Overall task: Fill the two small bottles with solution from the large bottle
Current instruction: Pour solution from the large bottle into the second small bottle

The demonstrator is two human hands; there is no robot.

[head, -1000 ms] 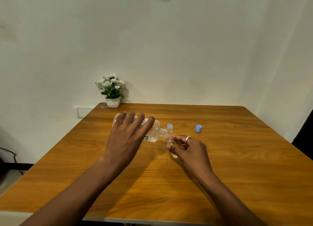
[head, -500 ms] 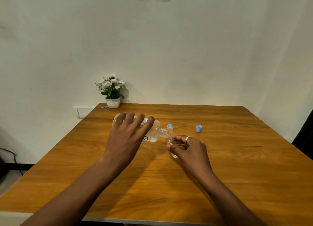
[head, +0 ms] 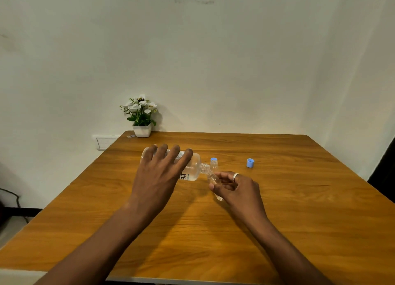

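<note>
Mid-frame, large bottle (head: 193,167) left of small bottle (head: 213,179), mouths touching; cap (head: 250,163) farther right; plant (head: 141,122) on tabletop's (head: 277,210) upper-left corner.

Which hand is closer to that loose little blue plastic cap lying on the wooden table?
Right. The right hand, pinching a small clear bottle, sits just this side of the blue cap; the left hand, gripping the large clear bottle, is well off to the cap's left.

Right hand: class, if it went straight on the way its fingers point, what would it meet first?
Probably the neck of the large bottle, just past the small bottle it holds; depth is unclear.
</note>
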